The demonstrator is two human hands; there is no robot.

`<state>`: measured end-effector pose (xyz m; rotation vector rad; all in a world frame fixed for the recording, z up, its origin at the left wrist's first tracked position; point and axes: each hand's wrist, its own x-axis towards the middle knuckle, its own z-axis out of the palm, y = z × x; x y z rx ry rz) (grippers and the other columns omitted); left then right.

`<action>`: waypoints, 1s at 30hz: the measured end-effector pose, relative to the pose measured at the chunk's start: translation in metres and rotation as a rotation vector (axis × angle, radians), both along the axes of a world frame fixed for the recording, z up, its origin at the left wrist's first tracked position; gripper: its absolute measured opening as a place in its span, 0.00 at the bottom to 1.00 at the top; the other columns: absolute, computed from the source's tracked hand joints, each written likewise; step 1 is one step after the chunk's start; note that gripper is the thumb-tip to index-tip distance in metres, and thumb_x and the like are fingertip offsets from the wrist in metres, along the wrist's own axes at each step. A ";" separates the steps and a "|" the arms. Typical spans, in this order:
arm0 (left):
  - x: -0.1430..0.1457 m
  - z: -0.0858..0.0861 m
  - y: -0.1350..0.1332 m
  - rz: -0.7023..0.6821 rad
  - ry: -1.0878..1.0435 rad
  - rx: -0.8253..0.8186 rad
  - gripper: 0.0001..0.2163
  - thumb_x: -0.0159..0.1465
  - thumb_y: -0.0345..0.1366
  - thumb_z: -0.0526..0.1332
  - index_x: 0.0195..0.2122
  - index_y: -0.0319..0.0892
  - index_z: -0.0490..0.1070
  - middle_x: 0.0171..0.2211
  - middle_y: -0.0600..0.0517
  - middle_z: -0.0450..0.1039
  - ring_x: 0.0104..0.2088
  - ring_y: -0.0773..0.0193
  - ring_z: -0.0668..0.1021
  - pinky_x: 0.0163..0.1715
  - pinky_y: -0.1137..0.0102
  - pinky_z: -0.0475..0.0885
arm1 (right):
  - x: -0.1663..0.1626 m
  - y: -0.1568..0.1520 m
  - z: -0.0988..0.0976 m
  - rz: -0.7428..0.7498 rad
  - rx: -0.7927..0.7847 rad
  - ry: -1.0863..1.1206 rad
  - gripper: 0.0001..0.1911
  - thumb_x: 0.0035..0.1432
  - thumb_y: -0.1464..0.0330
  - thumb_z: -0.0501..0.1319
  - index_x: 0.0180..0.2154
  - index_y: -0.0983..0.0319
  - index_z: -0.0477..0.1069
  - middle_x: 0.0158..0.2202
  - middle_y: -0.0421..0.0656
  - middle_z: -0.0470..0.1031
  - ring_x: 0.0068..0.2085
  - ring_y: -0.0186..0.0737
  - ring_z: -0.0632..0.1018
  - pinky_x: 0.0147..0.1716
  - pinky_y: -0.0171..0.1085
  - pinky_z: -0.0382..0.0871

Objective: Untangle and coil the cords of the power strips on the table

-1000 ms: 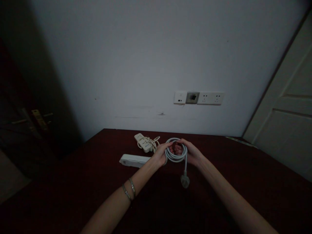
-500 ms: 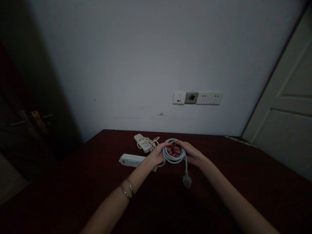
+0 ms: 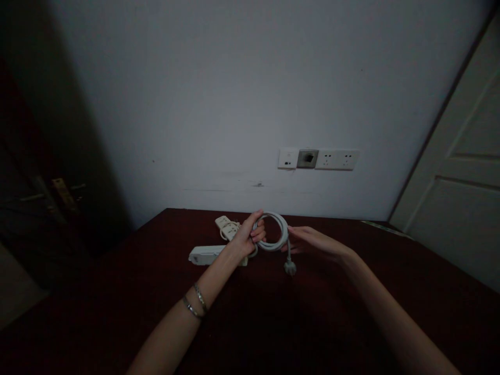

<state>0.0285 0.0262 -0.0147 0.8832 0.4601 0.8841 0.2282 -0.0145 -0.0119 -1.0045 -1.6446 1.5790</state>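
My left hand (image 3: 250,234) is closed around the left side of a coiled pale grey power cord (image 3: 282,234), which is raised above the table. From the coil's right side a short end hangs down with the plug (image 3: 289,267) on it. My right hand (image 3: 307,239) is at that right side, its fingers stretched out and apart, at or touching the coil; some fingertips are hidden behind the cord. The cord leads to a long white power strip (image 3: 207,255) lying under my left forearm. Behind it is a smaller cream power strip (image 3: 226,227) wrapped in its own cord, partly covered by my left hand.
The dark red table (image 3: 297,323) meets a pale wall (image 3: 219,104) with a row of sockets (image 3: 336,160). A white panelled door (image 3: 464,182) stands at the right. At the dark left side a door handle (image 3: 64,192) shows.
The coil has tilted up and shifted left, with the plug following. My left hand has wrapped around the coil. My right hand has loosened from the coil's top and its fingers have straightened.
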 end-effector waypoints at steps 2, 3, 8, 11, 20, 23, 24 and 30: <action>-0.002 0.003 0.001 0.052 0.020 0.028 0.18 0.56 0.46 0.59 0.17 0.42 0.55 0.06 0.64 0.47 0.08 0.76 0.53 0.17 0.74 0.67 | 0.005 0.000 0.002 0.045 0.022 -0.083 0.22 0.55 0.54 0.57 0.39 0.66 0.73 0.39 0.49 0.74 0.40 0.37 0.74 0.43 0.39 0.65; -0.003 0.004 0.001 0.084 0.036 0.045 0.18 0.55 0.46 0.59 0.17 0.42 0.54 0.07 0.64 0.47 0.08 0.76 0.54 0.17 0.73 0.68 | 0.007 0.000 0.003 0.070 0.032 -0.112 0.20 0.54 0.55 0.58 0.38 0.66 0.73 0.40 0.49 0.74 0.39 0.37 0.74 0.43 0.38 0.65; 0.000 0.000 0.006 0.237 0.079 0.143 0.20 0.50 0.48 0.63 0.16 0.43 0.53 0.07 0.64 0.49 0.08 0.75 0.56 0.19 0.69 0.71 | 0.015 -0.001 0.007 0.057 0.026 -0.125 0.17 0.54 0.63 0.60 0.44 0.63 0.69 0.39 0.47 0.73 0.35 0.35 0.75 0.35 0.35 0.69; 0.003 -0.004 0.007 0.331 0.073 0.209 0.20 0.50 0.49 0.63 0.16 0.43 0.54 0.07 0.64 0.48 0.08 0.75 0.56 0.18 0.70 0.70 | 0.014 -0.004 0.010 0.013 0.000 -0.068 0.21 0.53 0.66 0.60 0.49 0.62 0.62 0.41 0.49 0.73 0.35 0.36 0.76 0.33 0.35 0.70; 0.001 -0.005 0.011 0.468 -0.025 0.196 0.22 0.51 0.50 0.62 0.15 0.43 0.52 0.07 0.64 0.46 0.08 0.76 0.53 0.14 0.73 0.65 | 0.004 -0.016 0.025 -0.022 0.034 0.079 0.14 0.47 0.70 0.62 0.39 0.64 0.67 0.41 0.50 0.74 0.37 0.40 0.77 0.35 0.36 0.70; 0.000 -0.003 0.011 0.441 -0.041 0.114 0.22 0.51 0.50 0.62 0.16 0.43 0.52 0.07 0.65 0.45 0.08 0.77 0.52 0.14 0.74 0.63 | 0.004 -0.017 0.026 0.035 0.130 -0.006 0.14 0.47 0.68 0.64 0.39 0.65 0.71 0.41 0.50 0.75 0.39 0.41 0.77 0.37 0.37 0.69; 0.000 -0.002 0.010 0.437 -0.044 0.095 0.22 0.51 0.50 0.62 0.16 0.43 0.52 0.07 0.65 0.46 0.08 0.77 0.52 0.14 0.75 0.63 | 0.004 -0.016 0.025 0.050 0.158 -0.033 0.15 0.47 0.68 0.65 0.40 0.64 0.72 0.40 0.50 0.76 0.40 0.41 0.77 0.39 0.38 0.69; 0.001 0.004 0.003 0.406 -0.050 0.036 0.21 0.50 0.51 0.63 0.17 0.43 0.53 0.07 0.65 0.45 0.09 0.77 0.52 0.14 0.76 0.61 | 0.002 -0.011 0.018 0.067 0.231 -0.080 0.15 0.46 0.68 0.66 0.39 0.64 0.72 0.38 0.47 0.77 0.41 0.41 0.77 0.43 0.42 0.68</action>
